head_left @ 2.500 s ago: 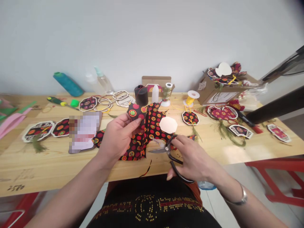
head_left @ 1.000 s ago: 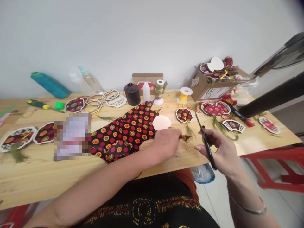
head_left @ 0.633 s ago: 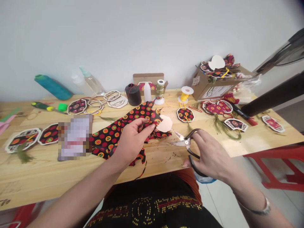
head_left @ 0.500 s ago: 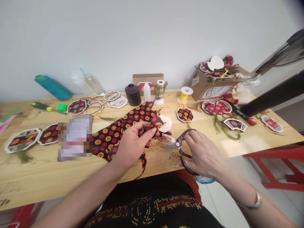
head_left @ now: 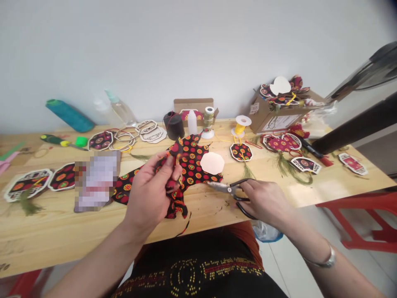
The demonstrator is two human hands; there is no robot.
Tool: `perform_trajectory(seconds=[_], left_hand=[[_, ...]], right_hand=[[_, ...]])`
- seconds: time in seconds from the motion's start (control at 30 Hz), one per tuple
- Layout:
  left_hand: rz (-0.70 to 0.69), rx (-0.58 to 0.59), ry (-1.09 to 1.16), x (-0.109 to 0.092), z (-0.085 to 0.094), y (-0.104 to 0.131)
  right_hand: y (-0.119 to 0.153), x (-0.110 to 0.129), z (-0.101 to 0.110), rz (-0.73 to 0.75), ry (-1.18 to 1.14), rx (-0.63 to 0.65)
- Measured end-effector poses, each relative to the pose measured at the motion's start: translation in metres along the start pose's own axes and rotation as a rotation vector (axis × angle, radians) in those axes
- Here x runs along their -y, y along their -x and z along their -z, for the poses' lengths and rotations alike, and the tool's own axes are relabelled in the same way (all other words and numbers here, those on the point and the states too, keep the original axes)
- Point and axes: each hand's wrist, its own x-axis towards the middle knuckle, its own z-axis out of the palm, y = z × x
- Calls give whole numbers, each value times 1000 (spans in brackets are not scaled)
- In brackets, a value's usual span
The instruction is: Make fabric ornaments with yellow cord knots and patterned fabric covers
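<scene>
The left hand [head_left: 148, 191] pinches black red-dotted cloth [head_left: 190, 165], hiding some; the right hand [head_left: 265, 203] curls round black-handled metal scissors [head_left: 229, 190], thumb hidden.

Your scissors [head_left: 229, 189] have smooth, grey metal blades and black handles with a slight sheen. The patterned fabric [head_left: 192, 164] you hold is matt cloth. Your counter [head_left: 68, 231] is smooth, pale wood; your bracelet [head_left: 330, 258] is shiny metal.
</scene>
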Motion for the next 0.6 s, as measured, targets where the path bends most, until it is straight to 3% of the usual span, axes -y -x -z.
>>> perform_trajectory(seconds=[0.17, 0.33, 0.4, 0.53, 0.6], left_hand=[[59, -50, 214, 9, 5, -12], [18, 21, 150, 18, 6, -12], [31, 53, 94, 21, 5, -10], [159, 44, 48, 26, -4, -5], [219, 62, 61, 30, -10, -3]], right_hand=[[9, 2, 3, 68, -143, 112], [4, 10, 2, 92, -290, 119], [0, 14, 3, 78, -309, 38], [-12, 29, 8, 110, -370, -348], [-19, 40, 11, 191, -373, -448]])
